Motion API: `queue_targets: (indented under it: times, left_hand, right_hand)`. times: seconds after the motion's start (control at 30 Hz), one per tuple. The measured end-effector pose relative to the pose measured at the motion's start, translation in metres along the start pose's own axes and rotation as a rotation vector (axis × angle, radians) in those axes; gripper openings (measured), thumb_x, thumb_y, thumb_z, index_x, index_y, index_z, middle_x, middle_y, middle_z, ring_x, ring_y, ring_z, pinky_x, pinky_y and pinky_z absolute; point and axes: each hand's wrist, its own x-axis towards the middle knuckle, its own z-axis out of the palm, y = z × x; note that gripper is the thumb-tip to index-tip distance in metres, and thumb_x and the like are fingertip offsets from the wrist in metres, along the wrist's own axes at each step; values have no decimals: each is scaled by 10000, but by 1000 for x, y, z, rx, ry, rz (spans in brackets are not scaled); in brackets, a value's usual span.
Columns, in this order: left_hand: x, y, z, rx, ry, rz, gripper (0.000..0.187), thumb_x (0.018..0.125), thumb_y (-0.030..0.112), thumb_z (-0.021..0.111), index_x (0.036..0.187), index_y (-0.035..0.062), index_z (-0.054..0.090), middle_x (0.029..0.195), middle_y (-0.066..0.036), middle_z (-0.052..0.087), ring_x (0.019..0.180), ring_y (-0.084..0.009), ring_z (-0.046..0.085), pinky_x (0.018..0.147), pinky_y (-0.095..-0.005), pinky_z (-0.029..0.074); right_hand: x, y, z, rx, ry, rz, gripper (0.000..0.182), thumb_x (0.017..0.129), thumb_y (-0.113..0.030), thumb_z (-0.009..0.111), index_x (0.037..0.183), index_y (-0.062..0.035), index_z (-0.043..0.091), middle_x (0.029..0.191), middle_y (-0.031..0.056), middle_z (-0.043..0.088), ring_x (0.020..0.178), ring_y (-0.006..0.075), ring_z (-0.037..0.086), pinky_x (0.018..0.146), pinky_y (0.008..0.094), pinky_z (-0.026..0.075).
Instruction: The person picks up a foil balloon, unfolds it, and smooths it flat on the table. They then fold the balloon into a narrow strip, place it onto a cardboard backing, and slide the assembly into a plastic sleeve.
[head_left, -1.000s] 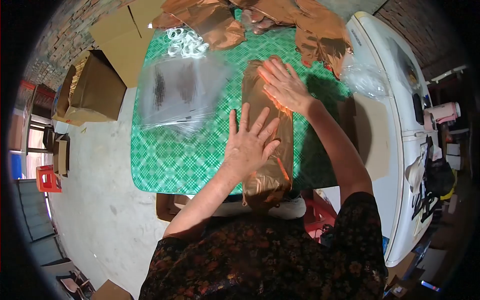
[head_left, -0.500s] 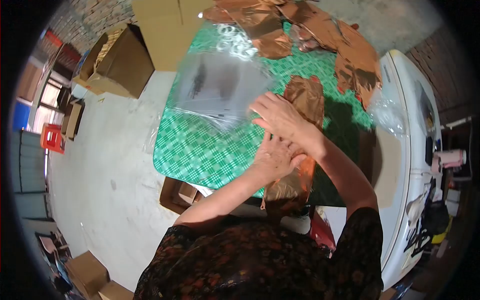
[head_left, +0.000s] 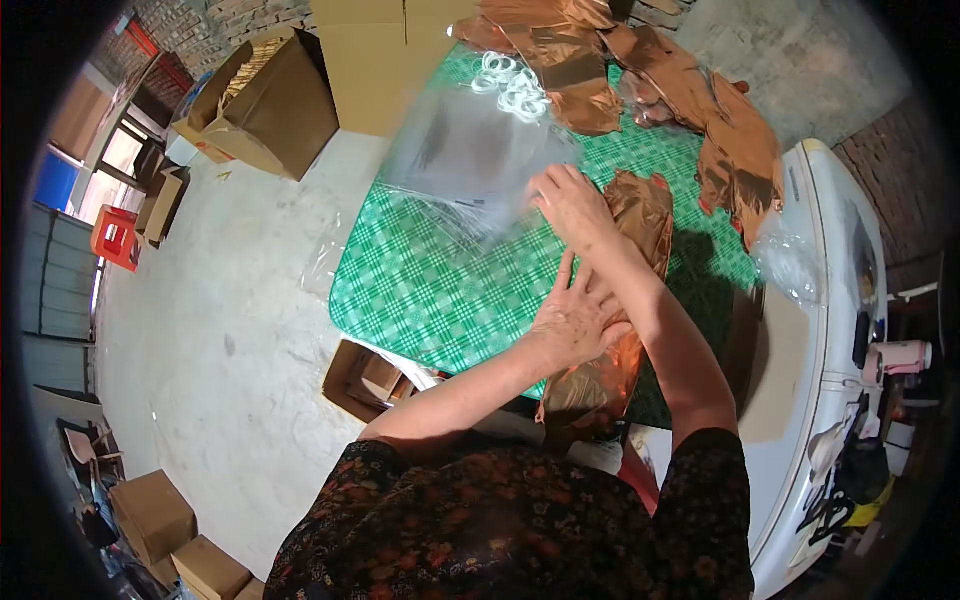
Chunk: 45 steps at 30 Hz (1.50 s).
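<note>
On the green checked tablecloth (head_left: 430, 290) lies a long copper-coloured foil bag (head_left: 640, 210), running from the table's front edge toward the middle. My left hand (head_left: 572, 325) rests flat on it with fingers spread. Reaching across above it, my right hand (head_left: 575, 205) has its fingers bent together at the right edge of a stack of clear plastic bags (head_left: 470, 150). They pinch the edge of a bag there; the fingertips are slightly blurred. What the foil bag contains is hidden.
White rings (head_left: 515, 88) lie behind the plastic bags. More copper foil bags (head_left: 660, 75) cover the far side of the table. A white fridge (head_left: 800, 200) lies to the right. Cardboard boxes (head_left: 275, 110) stand at the back left, and an open box (head_left: 355, 380) sits below the table edge.
The whole view has shifted, so the table appears slightly farther right and lower. My left hand stays on the foil bag, and my right hand remains at the edge of the plastic bags.
</note>
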Motion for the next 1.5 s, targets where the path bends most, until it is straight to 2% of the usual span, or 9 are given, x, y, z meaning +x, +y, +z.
queue_targets:
  times: [0.23,0.33,0.5,0.73,0.93,1.13,1.23,1.43,1.5]
  left_hand:
    - [0,-1,-1,6,-35,6,626,1058,595,326,1560,245,460,1641,-84,350,1556,-433,150,1256,-643,-3]
    - [1,1,0,59,-56,-9,628,1062,598,306,1571,257,445,1641,-79,351,1560,-431,140,1257,-637,-23]
    - [2,2,-5,70,-145,-27,632,1060,606,299,1570,262,446,1639,-77,353,1562,-426,138,1257,-633,-41]
    - [0,3,-1,89,-65,-4,631,1050,611,334,1557,257,461,1614,-76,389,1557,-410,161,1260,-632,-36]
    - [0,3,-5,88,-1,6,616,1042,598,383,1535,243,486,1590,-78,420,1541,-385,218,1270,-622,11]
    - [0,5,-8,71,44,-1,624,1043,591,386,1532,217,487,1586,-81,422,1528,-383,244,1267,-625,30]
    - [-1,6,-8,86,46,3,632,1043,591,385,1532,205,487,1586,-85,422,1523,-383,252,1263,-630,40]
    - [0,3,-11,86,-80,-9,646,1042,594,370,1534,191,483,1597,-102,406,1505,-373,302,1254,-633,85]
    - [0,3,-10,62,-175,-27,654,1042,600,349,1534,188,477,1592,-119,407,1492,-360,336,1254,-619,131]
  right_hand:
    - [-1,10,-4,121,111,-35,199,882,-150,714,1042,-74,622,1092,107,626,1060,342,581,927,448,504]
    - [-20,4,-27,-26,152,20,188,876,-122,679,1040,-44,628,1112,121,638,1064,342,586,948,441,495]
    - [-39,26,-17,-176,-13,-81,153,858,-79,601,991,-8,624,1087,133,635,1060,341,589,969,429,477]
    - [-37,17,-7,16,156,-78,191,886,-53,580,1060,7,633,1156,149,638,1144,354,583,987,457,484]
    - [-35,16,-3,42,165,-136,221,879,-37,592,1094,7,616,1165,143,632,1168,350,583,981,461,494]
    - [-22,16,-5,69,23,-106,183,864,-37,587,1041,1,619,1100,131,622,1154,346,585,962,464,500]
    - [-20,18,-6,41,47,-144,234,887,-64,594,1102,15,644,1135,138,634,1142,356,585,976,459,495]
    - [-43,-3,-23,354,-122,243,409,948,-229,654,1271,20,641,1197,180,655,1132,364,592,995,441,484]
    - [-42,-21,-24,453,-172,352,409,943,-255,672,1241,23,644,1179,193,656,1133,365,594,982,444,486]
